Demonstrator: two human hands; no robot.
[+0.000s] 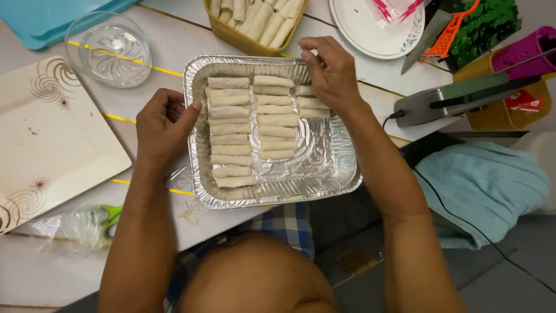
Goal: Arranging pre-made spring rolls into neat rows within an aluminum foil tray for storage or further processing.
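Foil tray [341,168] on white surface [174,46], near its front edge, filled with rows of pale rolls [231,130]. Left hand [165,124] curled loosely against tray's left rim, grasping nothing. Right hand [330,72] reaching into far right corner, fingertips pinching a roll [313,103] in the third row.

Rolls [231,130] lie in the foil tray [341,168], between square plate [52,139] left and towel [480,185] right.
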